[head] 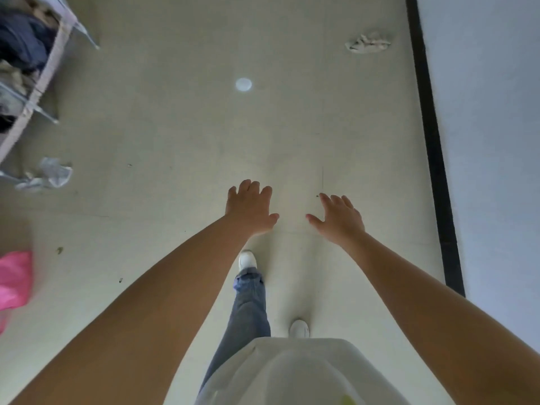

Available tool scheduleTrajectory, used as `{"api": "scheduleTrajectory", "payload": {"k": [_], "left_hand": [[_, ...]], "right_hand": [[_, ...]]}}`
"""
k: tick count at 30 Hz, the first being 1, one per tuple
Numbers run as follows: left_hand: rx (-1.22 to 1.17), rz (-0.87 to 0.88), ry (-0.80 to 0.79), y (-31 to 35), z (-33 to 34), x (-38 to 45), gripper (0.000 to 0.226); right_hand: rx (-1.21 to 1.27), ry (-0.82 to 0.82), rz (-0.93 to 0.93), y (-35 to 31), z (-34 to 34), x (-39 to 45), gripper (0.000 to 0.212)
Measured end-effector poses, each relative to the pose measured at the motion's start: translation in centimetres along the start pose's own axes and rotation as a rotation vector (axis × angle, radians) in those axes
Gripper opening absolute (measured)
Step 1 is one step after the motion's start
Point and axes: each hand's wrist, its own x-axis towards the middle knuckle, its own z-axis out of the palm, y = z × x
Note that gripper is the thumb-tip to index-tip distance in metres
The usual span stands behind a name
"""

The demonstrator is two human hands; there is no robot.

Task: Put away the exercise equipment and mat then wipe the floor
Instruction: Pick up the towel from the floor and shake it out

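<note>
Both hands, left hand (250, 209) and right hand (340, 219), fingers released, empty. Step: floor (190, 135) wiping, likely. Next: walk far right, grasp rag (367, 43).

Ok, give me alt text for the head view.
Both arms reach forward over a pale floor, left hand and right hand open and empty. A crumpled rag lies ahead near the wall; a rack of clothes stands at left.
</note>
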Motion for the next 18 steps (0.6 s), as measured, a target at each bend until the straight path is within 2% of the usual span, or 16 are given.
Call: {"api": "scheduleTrajectory", "payload": {"k": [5, 11, 18], "left_hand": [[0.020, -0.004, 0.029, -7.6, -6.7, 10.7, 0.057], [0.063, 0.009, -0.018, -15.0, -15.4, 22.1, 0.057], [0.124, 0.090, -0.002, -17.8, -24.5, 36.1, 0.055]], "right_hand": [[-0.026, 0.042, -0.011, -5.7, -7.2, 11.4, 0.067], [0.013, 0.065, 0.024, -11.3, -15.9, 22.9, 0.066], [0.051, 0.067, 0.110, -12.4, -23.7, 35.0, 0.065]]}}
